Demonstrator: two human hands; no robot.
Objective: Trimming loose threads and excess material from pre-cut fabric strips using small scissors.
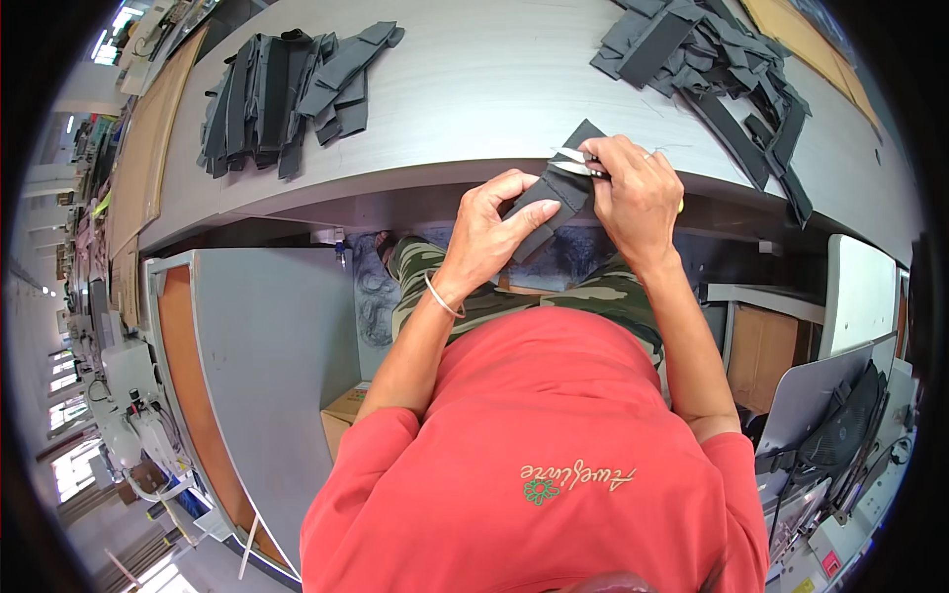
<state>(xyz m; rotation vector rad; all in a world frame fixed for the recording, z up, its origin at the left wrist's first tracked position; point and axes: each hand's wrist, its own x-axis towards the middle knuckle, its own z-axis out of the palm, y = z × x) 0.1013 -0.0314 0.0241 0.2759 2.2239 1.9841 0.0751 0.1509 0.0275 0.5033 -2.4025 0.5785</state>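
My left hand (501, 224) pinches a folded dark grey fabric piece (565, 195) between thumb and fingers, just off the table's near edge. Thread snips (573, 164) are gripped in my right hand (636, 195), with their two metal blades apart at the upper part of the fabric. Whether a thread lies between the blades is too small to tell. At the far left of the table lies a stack of similar grey fabric pieces (272, 94). A looser heap of grey pieces (692, 49) spreads over the far right, some strips trailing toward the near edge.
The pale table (474, 89) curves across in front of me. Below it on the left stands a grey cabinet panel (277, 326), with a cardboard box (346, 410) beside it. At right are a white board (858, 292) and a chair back (820, 405). Machines line the far left.
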